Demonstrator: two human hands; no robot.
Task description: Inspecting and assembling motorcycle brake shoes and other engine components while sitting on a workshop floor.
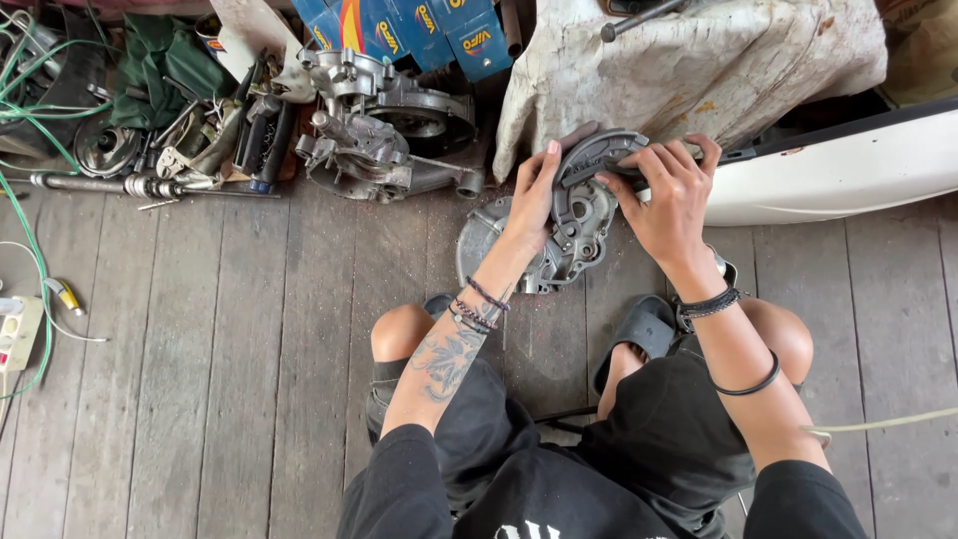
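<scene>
Both hands clamped on grey metal cover [579, 215], centre of frame: left hand [531, 200] on left edge, right hand [671, 200] on upper right; cover tilted over round plate [477, 240] on floor

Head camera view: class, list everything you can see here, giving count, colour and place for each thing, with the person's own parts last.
Round engine cover: one, grey metal, centre, held upright on the floor.
Engine casings: two or so, silver-grey, top centre.
Boxes: several, blue, top edge.
Stained cloth: one, off-white, top right.
White panel: one, right side.
Green cloth: one, top left.
Green cable: one, left edge.
Power strip: one, white, far left.
Plank floor: grey wood, throughout.
Sandal: one, dark, under the right leg.
Left hand: grip on the cover's left edge.
Right hand: grip on its top right edge.
</scene>
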